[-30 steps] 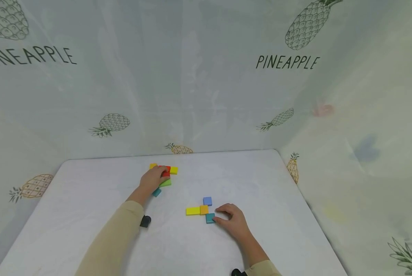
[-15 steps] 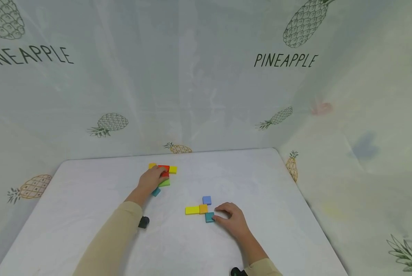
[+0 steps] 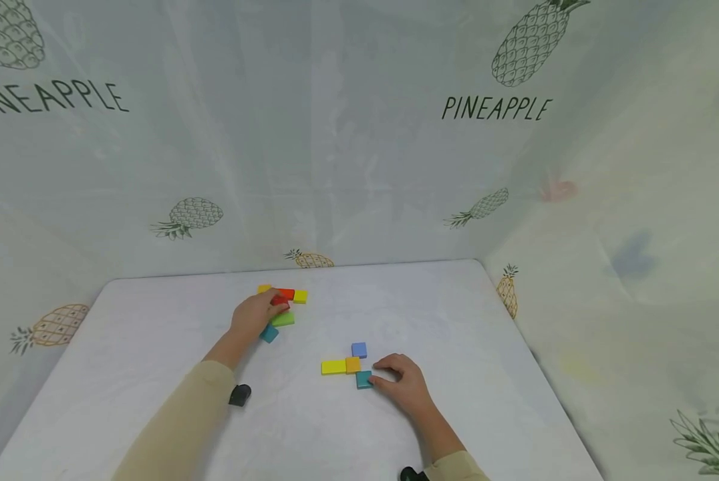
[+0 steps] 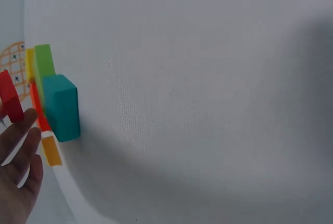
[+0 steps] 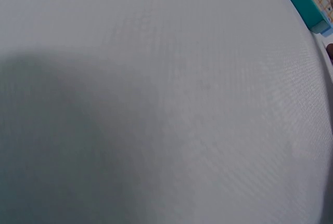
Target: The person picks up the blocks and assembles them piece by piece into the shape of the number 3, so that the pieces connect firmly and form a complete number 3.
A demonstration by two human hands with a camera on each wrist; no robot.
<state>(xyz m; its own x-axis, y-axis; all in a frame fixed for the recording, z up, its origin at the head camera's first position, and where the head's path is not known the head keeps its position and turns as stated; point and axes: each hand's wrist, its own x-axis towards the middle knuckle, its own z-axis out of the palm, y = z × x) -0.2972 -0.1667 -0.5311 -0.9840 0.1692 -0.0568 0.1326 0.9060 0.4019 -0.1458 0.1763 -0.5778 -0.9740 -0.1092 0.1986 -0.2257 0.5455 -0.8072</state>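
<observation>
My left hand (image 3: 253,313) pinches a red block (image 4: 10,96), which the left wrist view shows raised off the table. Around it lie a second red block (image 3: 286,294), a light green block (image 3: 284,319), a teal block (image 3: 269,333), a yellow block (image 3: 301,296) and an orange block (image 3: 264,288). Nearer the middle, my right hand (image 3: 409,387) rests with fingers loosely curved and thumb tip at the edge of another teal block (image 3: 363,380). Contact there is unclear. That block sits beside an orange block (image 3: 353,365), a yellow block (image 3: 333,367) and a blue block (image 3: 359,350).
The white table (image 3: 456,321) ends at its back edge before a curtain (image 3: 359,167) printed with pineapples. A black wrist device (image 3: 240,395) sits by the left sleeve, and another black device (image 3: 412,474) is by the right one.
My left hand has drawn back slightly to the left and toward me, with the red block coming away from the other red one. The right hand stays where it was.
</observation>
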